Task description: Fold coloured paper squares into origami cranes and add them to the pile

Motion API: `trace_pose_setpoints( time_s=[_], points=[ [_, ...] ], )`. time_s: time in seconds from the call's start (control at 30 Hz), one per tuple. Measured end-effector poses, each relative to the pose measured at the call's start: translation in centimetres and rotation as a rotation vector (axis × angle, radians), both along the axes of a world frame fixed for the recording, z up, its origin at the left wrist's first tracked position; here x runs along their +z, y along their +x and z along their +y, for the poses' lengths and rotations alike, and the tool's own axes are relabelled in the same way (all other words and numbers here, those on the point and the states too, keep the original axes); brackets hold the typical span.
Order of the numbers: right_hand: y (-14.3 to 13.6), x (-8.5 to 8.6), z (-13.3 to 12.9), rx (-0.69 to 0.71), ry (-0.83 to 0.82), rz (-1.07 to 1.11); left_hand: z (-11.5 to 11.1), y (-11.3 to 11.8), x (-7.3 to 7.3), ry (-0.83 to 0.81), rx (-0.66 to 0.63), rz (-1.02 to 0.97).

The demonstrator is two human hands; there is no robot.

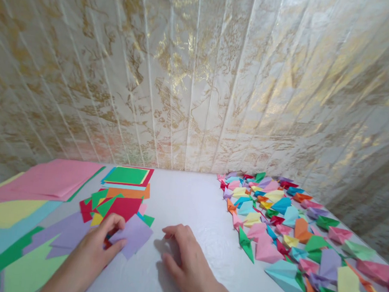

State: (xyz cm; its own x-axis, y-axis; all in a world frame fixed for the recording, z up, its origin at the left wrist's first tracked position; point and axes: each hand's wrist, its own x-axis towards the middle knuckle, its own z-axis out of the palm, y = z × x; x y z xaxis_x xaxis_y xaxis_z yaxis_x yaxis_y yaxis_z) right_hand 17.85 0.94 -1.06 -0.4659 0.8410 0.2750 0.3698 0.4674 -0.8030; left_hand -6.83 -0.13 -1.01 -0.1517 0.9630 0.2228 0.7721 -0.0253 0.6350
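Note:
My left hand [109, 238] pinches a small purple paper square [135, 238] by its left edge, thumb below and fingers above. Beneath and behind it lies a loose pile of cut paper pieces, among them a red sheet [126, 208] and green scraps [98, 196]. My right hand [183, 256] is held over the white table [189, 200], to the right of the purple square and apart from it. Its fingers are curved with a gap between thumb and forefinger, and nothing shows in them.
Several folded paper pieces [273, 221] in many colours cover the table's right side. Large pink sheets [55, 177] and yellow sheets [1, 208] are stacked on the left. A neat stack topped by a green sheet [127, 175] lies at the back, near a gold-patterned curtain [193, 82].

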Motion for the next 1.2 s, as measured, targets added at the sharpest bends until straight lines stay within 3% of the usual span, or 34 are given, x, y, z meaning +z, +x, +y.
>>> trace_pose_setpoints(
  time_s=[0.17, 0.33, 0.5, 0.73, 0.97, 1.2],
  points=[
    [0.6, 0.8, 0.8, -0.076, 0.007, 0.147, -0.4, 5.0, 0.0, 0.116, -0.107, -0.241],
    [2.1, 2.4, 1.7, -0.023, 0.239, -0.096, -0.2, 8.3, 1.1, 0.186, -0.313, -0.057],
    [2.6, 1.6, 2.4, 0.049, 0.29, -0.397, -0.7, 8.6, 1.1, -0.007, -0.478, 0.11],
    [2.6, 1.5, 1.6, 0.097, 0.336, -0.564, -0.8, 9.0, 0.8, -0.119, -0.502, 0.297],
    [3.4, 0.0, 0.7, 0.087, 0.228, -0.448, -1.6, 9.0, 0.9, -0.092, -0.486, 0.344],
    [2.4, 0.9, 1.4, -0.063, -0.024, -0.336, -3.1, 8.1, -1.6, 0.216, -0.439, 0.575]
  ],
)
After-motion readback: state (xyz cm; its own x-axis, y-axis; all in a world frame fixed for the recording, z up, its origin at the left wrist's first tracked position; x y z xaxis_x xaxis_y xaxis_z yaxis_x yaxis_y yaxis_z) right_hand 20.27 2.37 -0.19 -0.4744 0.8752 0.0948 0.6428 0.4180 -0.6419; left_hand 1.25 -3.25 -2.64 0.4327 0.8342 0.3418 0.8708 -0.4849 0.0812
